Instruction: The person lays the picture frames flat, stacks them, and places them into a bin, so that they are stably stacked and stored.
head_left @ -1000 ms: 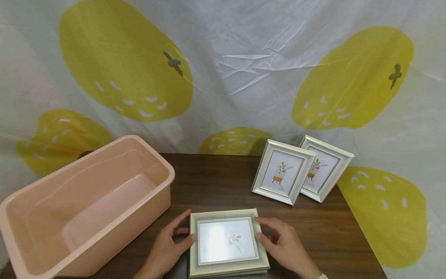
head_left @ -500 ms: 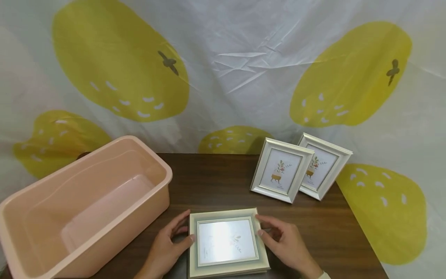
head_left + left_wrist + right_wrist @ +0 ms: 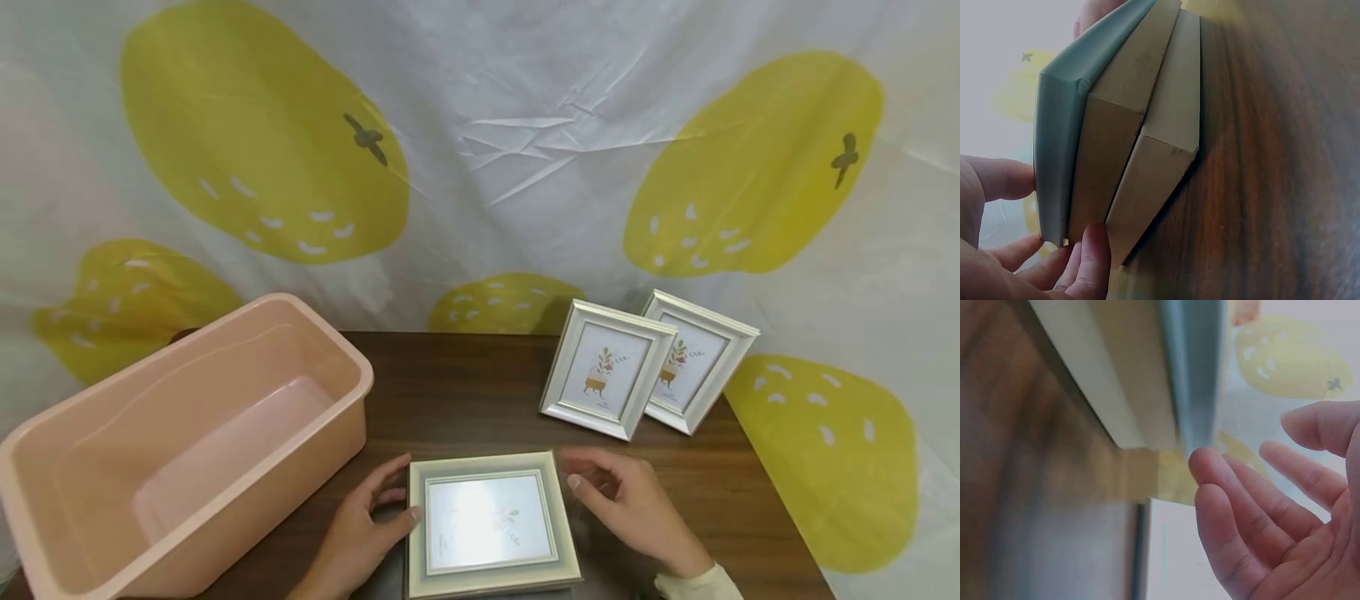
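A cream picture frame (image 3: pixel 491 575) lies face up at the front of the table, light glaring off its glass. It tops a stack; the left wrist view shows the stack's side (image 3: pixel 1107 150) in layers, with another frame (image 3: pixel 1160 156) underneath. My left hand (image 3: pixel 360 521) rests against the stack's left edge, thumb and fingertips touching its side. To the right of the stack is my right hand (image 3: pixel 630 504), its fingers loosely bent and apart from the frame. The right wrist view shows nothing held in that hand (image 3: pixel 1285 512).
Two matching picture frames stand at the back right: one in front (image 3: pixel 603 371), the other (image 3: pixel 697 367) partly behind it. A pink plastic tub (image 3: pixel 292 450) fills the left of the dark wooden table (image 3: pixel 450 400). Behind hangs a white curtain (image 3: pixel 517 83) with yellow fruit prints.
My right hand has come off the stack's right edge and shifted a little to the right. The left hand and the frames look the same.
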The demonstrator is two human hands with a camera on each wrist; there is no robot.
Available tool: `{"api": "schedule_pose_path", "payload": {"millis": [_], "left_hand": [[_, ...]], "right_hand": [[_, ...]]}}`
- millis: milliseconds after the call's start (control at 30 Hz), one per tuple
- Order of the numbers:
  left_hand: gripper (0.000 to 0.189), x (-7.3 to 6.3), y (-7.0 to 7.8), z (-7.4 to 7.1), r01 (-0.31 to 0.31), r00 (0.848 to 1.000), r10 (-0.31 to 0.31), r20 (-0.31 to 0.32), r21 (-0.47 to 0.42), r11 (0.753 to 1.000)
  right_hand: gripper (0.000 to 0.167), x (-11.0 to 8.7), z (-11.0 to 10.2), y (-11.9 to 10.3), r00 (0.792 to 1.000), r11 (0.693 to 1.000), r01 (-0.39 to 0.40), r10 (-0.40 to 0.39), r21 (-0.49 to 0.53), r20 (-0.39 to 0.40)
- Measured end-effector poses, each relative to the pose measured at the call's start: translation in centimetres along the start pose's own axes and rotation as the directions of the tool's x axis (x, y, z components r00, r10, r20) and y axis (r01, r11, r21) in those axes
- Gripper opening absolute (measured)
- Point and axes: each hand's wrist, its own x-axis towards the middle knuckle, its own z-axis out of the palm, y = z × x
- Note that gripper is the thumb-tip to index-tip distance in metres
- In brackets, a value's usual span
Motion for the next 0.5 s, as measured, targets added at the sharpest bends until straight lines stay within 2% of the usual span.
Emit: {"api": "schedule_pose_path", "payload": {"millis": [200,500], "left_hand": [[0.068,-0.1,-0.1,0.0,-0.004,1.0,0.004,0.002,-0.002,1.0],[0.069,0.0,0.0,-0.1,0.012,1.0,-0.012,0.013,0.007,1.0]], "right_hand": [[0.032,1.1,-2.1,-0.7,0.992,0.998,0.052,-0.056,-0.038,-0.113],[0.036,2.8,-5.1,-1.6,0.96,0.993,0.098,-0.112,-0.068,-0.256]]}}
